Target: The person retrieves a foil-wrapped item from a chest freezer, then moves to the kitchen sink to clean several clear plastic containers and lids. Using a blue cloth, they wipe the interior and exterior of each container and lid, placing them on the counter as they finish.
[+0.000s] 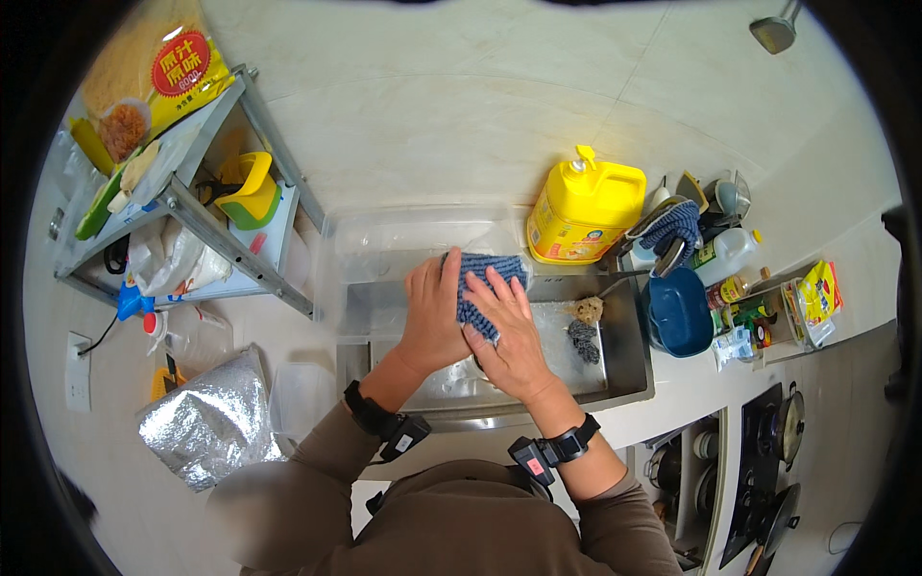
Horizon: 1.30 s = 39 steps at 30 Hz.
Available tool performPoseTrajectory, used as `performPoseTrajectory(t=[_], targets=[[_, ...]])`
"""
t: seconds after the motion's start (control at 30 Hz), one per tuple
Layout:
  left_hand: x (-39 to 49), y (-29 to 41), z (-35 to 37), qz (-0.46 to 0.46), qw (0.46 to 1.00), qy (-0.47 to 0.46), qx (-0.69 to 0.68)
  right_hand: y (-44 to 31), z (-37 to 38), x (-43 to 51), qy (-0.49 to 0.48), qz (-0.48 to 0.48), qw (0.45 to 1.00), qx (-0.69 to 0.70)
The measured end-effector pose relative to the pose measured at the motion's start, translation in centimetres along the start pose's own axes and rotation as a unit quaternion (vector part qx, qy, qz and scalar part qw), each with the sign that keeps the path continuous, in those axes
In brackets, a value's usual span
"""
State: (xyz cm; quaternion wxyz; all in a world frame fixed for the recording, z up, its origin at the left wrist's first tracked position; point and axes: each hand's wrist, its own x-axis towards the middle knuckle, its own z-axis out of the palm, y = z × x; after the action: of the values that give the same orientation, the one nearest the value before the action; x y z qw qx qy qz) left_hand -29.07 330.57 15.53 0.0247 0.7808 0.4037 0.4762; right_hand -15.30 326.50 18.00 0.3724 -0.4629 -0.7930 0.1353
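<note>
A blue-and-grey striped cloth point(490, 269) is between my two hands, above a stainless steel sink point(630, 374). My left hand point(434, 309) holds the cloth from its left side, the fingers pointing away from me. My right hand point(510, 335) lies over the cloth's lower right part with its fingers spread. Just behind and to the left is a clear plastic bin point(335, 288), partly over the sink. In the sink's right part lie a tan scrubber point(588, 309) and a dark mesh scouring ball point(583, 342).
A yellow detergent jug point(585, 216) stands behind the sink. To its right are a blue plastic basin point(679, 313) and several bottles. A metal shelf point(238, 248) rises at the left, above silver foil sheeting point(209, 421) and a translucent tub point(302, 399). The stove point(753, 475) is at the lower right.
</note>
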Motion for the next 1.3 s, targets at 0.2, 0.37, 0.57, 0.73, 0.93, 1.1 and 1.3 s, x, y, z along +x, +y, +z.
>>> performPoseTrajectory(t=[0.2,0.37,0.57,0.73,0.93,1.1,1.3], targets=[[-0.6,2.8,-1.6,0.038,0.997,0.008,-0.072,2.1,-1.8,0.7,0.105,0.086,0.991,-0.022],[-1.5,3.3,-2.2,-0.076,0.979,0.051,-0.181,3.9,-2.8,-1.3,0.219,0.433,0.816,0.316],[-2.9,3.7,-1.6,-0.238,0.894,0.105,-0.365,3.4,-4.1,-3.5,0.184,0.371,0.575,0.706],[-4.1,4.4,-0.9,-0.287,0.851,0.073,-0.433,0.8,-4.4,-3.3,0.147,0.384,0.566,0.715],[-4.5,5.1,-1.2,-0.201,0.897,-0.114,-0.378,-0.8,-4.1,-3.0,0.152,0.315,0.573,0.741],[-3.8,5.9,-1.6,-0.187,0.904,-0.101,-0.371,-1.4,-3.8,-3.3,0.160,0.283,0.592,0.737],[-3.2,6.5,-1.7,-0.199,0.890,-0.064,-0.406,-3.8,-4.0,-3.6,0.141,0.257,0.689,0.662]])
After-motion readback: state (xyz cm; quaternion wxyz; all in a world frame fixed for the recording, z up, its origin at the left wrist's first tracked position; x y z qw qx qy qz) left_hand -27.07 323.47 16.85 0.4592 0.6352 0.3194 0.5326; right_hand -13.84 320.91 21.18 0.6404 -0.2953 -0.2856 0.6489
